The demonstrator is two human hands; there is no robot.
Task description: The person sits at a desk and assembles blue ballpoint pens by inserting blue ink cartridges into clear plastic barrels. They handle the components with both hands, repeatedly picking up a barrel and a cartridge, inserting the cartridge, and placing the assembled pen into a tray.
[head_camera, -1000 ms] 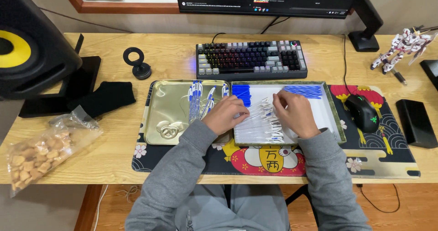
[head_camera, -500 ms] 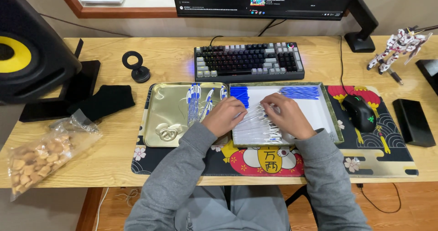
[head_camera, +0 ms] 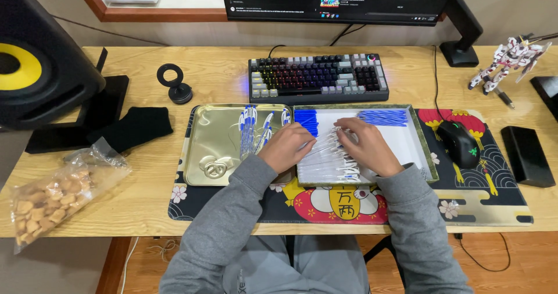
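Desk tray [head_camera: 423,149]: both hands [head_camera: 288,146] sorting pen barrels [head_camera: 328,157].

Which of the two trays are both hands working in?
The white-lined tray on the right; left hand and right hand rest there. The gold tray is untouched.

- A light wooden desk [head_camera: 174,212] fills most of the frame.
- Far left: a black speaker with a yellow cone [head_camera: 35,67].
- Lower left: a clear bag of snacks [head_camera: 52,198].
- Left of centre: a black cloth [head_camera: 136,128] and a small black ring stand [head_camera: 174,85].
- Upper centre: a backlit keyboard [head_camera: 317,76].
- Centre to right: a printed desk mat [head_camera: 500,198].
- Upper right: a monitor foot [head_camera: 462,53] and a white robot figure [head_camera: 508,58].
- Right edge: a black box [head_camera: 526,154].
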